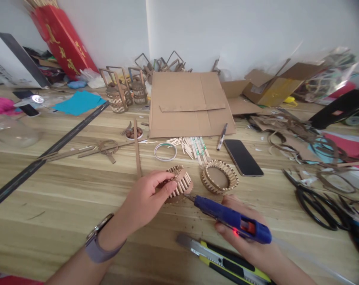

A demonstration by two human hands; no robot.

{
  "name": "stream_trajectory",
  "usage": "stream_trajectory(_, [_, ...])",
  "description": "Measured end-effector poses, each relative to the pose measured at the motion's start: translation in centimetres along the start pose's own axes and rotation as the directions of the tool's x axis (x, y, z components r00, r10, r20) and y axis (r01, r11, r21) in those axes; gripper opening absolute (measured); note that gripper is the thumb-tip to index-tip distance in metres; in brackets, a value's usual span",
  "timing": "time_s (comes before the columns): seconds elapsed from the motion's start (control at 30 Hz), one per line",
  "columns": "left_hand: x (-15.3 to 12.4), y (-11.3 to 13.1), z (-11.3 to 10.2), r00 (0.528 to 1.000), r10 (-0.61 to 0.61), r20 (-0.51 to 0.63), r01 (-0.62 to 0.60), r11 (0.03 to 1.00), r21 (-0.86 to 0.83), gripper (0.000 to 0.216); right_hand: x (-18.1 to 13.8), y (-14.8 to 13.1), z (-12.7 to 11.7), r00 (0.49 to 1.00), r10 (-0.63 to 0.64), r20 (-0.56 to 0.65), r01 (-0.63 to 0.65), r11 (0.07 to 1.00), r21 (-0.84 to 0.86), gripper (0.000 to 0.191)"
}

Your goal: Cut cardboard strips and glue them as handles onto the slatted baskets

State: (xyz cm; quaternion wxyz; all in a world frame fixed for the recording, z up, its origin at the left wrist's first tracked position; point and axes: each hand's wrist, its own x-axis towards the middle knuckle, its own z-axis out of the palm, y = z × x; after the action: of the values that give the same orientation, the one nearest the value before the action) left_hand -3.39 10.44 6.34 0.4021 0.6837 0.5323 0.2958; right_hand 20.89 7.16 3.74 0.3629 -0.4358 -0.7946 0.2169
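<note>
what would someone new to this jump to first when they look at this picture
Probably the blue glue gun in the right hand, low and right of centre, its nozzle pointing at the small stick-walled piece in the left hand. Next might come the tall red container with gold lettering, tilted at the upper left, and the bright blue sheets below it.
</note>
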Motion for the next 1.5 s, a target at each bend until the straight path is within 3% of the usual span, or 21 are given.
stream_trajectory(0.27, [0.0,-0.1,0.0,1.0,0.002,-0.01,-0.002,1.0,0.011,0.029,0.0,-0.1,0.0,1.0,0.024,0.015,-0.024,1.0,-0.017,0.04])
stream_trajectory(0.67, [-0.1,0.1,0.0,1.0,0.015,-0.017,-0.015,1.0,0.007,0.029,0.0,0.0,0.0,0.999,-0.038,-0.009,0.038,0.999,-0.02,0.034])
stream_trajectory(1.27, [-0.1,0.7,-0.2,1.0,0.013,-0.015,-0.013,0.999,0.032,0.031,-0.4,0.3,-0.1,0.998,0.064,0.007,-0.064,0.996,-0.054,0.037])
stream_trajectory(1.5, [-0.1,0.5,-0.2,1.0,0.02,-0.021,-0.019,0.999,0.051,0.029,-0.7,1.1,0.4,0.999,0.029,-0.026,-0.03,0.998,-0.06,0.034])
